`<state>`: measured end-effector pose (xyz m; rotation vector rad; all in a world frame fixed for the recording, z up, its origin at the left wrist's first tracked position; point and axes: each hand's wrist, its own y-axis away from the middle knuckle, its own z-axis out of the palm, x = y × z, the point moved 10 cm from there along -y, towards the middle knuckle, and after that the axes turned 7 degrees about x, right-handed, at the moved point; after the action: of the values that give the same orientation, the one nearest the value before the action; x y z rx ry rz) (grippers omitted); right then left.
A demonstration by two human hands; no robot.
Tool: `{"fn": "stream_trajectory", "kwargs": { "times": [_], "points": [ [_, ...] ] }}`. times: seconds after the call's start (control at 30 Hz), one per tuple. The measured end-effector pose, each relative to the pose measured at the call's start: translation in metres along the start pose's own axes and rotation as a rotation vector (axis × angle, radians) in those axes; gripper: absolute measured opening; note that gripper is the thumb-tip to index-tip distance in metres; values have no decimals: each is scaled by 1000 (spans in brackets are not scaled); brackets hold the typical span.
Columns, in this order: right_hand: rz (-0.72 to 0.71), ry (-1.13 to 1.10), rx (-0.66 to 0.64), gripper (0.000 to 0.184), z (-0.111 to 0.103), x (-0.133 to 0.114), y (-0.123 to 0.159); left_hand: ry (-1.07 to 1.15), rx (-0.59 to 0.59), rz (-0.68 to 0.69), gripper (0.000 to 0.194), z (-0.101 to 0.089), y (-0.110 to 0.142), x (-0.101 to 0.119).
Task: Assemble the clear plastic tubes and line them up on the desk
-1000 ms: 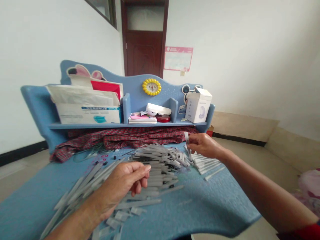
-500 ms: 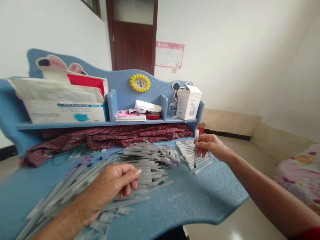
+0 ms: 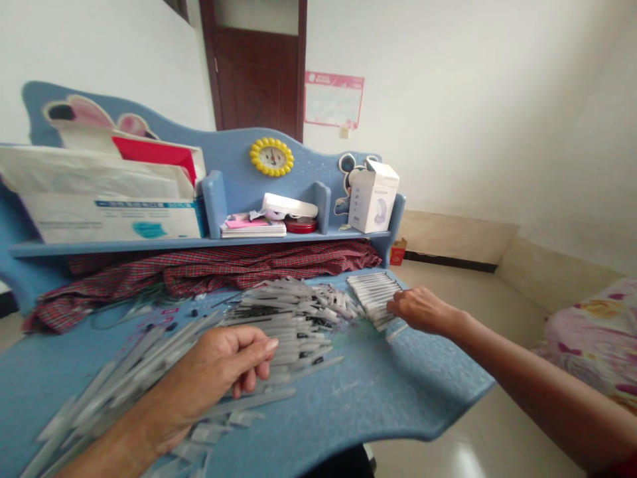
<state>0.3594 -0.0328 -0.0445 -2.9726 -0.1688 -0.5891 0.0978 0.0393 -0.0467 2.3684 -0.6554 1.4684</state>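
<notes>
My right hand (image 3: 415, 308) is at the right side of the blue desk, its fingers pinched on a clear pen (image 3: 383, 323) at the near end of a neat row of pens (image 3: 374, 289). Most of that pen is hidden by the fingers or blends into the row. My left hand (image 3: 239, 358) hovers with curled fingers and thumb closed against them; nothing shows in it. Behind and beside it lies a heap of clear pen pieces with dark parts (image 3: 283, 309). Longer translucent tubes (image 3: 124, 372) and small translucent caps (image 3: 212, 433) lie under my left forearm.
A blue shelf (image 3: 164, 244) runs along the back, holding a mask box (image 3: 119, 216), booklets (image 3: 253, 229) and a white box (image 3: 374, 198). Checkered cloth (image 3: 213, 265) is bunched below it. The desk's curved edge (image 3: 432, 435) is at the right front.
My right hand has lowered the upright pen to the near end of the row. My left hand stays closed in about the same place. The view has shifted slightly.
</notes>
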Motion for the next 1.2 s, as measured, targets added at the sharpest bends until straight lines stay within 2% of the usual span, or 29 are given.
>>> {"fn": "stream_trajectory", "kwargs": {
  "times": [0.37,0.6,0.97,1.1,1.2],
  "points": [
    [-61,98,-17,24,8,-6,12,-20,-33,-5,35,3,-1,0],
    [-94,79,-1,24,7,-15,16,-17,-33,13,33,5,-1,0],
    [-85,15,-8,27,10,-15,17,-37,-54,22,35,6,2,1],
    [-104,-76,14,25,5,-27,17,-27,-49,-7,34,5,1,-2],
    [-161,-133,70,24,-7,-45,15,-17,-37,-13,34,3,2,-1]
  ]
}}
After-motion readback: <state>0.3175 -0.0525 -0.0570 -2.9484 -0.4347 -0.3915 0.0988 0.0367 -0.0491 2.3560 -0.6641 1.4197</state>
